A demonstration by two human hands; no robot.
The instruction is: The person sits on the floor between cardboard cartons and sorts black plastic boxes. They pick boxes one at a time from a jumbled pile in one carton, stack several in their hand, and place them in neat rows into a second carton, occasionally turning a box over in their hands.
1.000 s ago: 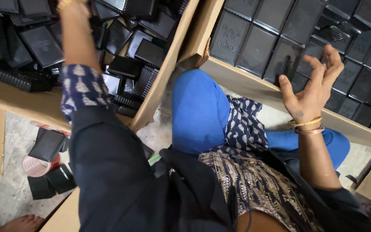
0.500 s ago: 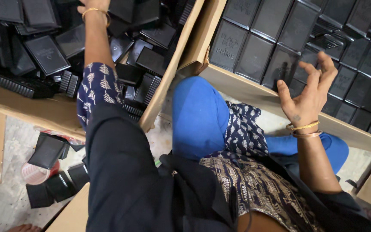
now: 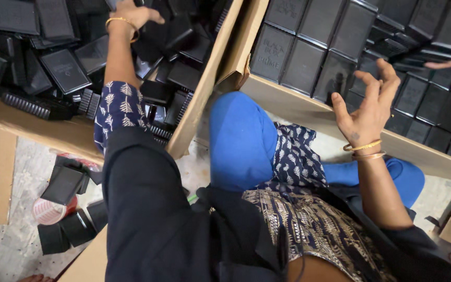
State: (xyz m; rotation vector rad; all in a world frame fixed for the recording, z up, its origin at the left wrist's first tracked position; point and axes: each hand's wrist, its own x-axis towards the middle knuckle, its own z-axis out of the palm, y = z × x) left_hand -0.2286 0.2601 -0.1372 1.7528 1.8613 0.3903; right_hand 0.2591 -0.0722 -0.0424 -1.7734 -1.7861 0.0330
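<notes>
Head view, looking down over a seated lap in blue trousers (image 3: 241, 141) and a patterned top. Left hand (image 3: 130, 11) stretched far forward into the left cardboard box (image 3: 204, 99), sunk among a loose heap of black plastic pieces (image 3: 63, 68); fingers curled down onto the pile near the top edge of the frame, partly cut off, so cannot tell whether anything was gripped. Gold bangle (image 3: 122, 23) on that wrist, printed blue sleeve just below. Right hand (image 3: 367, 107) raised in the air above the near wall of the right cardboard box (image 3: 309, 107), palm turned inward, fingers spread wide and slightly bent, holding nothing. Two gold bangles on that wrist as well. Inside the right box, black rectangular pieces (image 3: 304, 62) packed upright in tidy rows, just beyond the spread fingers. At the far right edge, another person's fingers (image 3: 447, 62) reaching over the rows. On the floor (image 3: 11, 245) at lower left, a few more black pieces (image 3: 66, 183) lying loose beside a round pink-and-white lid (image 3: 48, 211).
</notes>
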